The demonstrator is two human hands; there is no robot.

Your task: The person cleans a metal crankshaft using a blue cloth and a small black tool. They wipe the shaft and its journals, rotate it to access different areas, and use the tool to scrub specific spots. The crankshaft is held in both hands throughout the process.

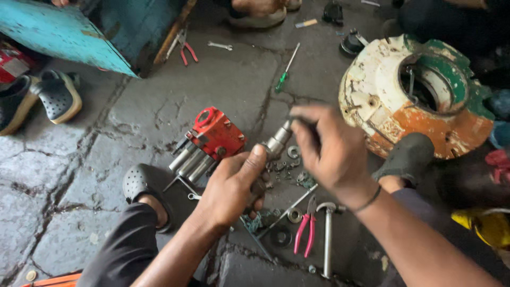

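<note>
Metal shaft: a grey cylindrical metal shaft [277,142] was held over the middle of the stone floor [79,175], tilted up toward the far right.
Left hand: the left hand [234,186] gripped the shaft's lower end, thumb laid along it.
Right hand: the right hand [329,151] was closed over the shaft's upper end; it was blurred, so what the fingers pinched there could not be told. A dark band [367,201] circled the wrist.
Small parts: washers and nuts [289,159] lay on the floor right under the hands.
Red block: a red metal block with three steel cylinders [210,141] lay just left of the hands.
Near tools: pink-handled pliers [305,231] and a steel hammer [326,239] lay side by side toward the near edge of the floor.
Feet: a dark clog [141,186] sat at the left knee, a dark shoe [409,157] at the right.
Round housing: a big round casing, white, orange and green with flaking paint [382,106], stood at the right, touching the shoe.
Far tools: a green-handled screwdriver [284,74], red-handled pliers [186,50] and a small spanner [220,46] lay toward the far edge.
Blue panel: a turquoise sheet [58,32] leaned at the far left corner, sandals [58,95] beside it.
Labels: no legible package or sign showed.
</note>
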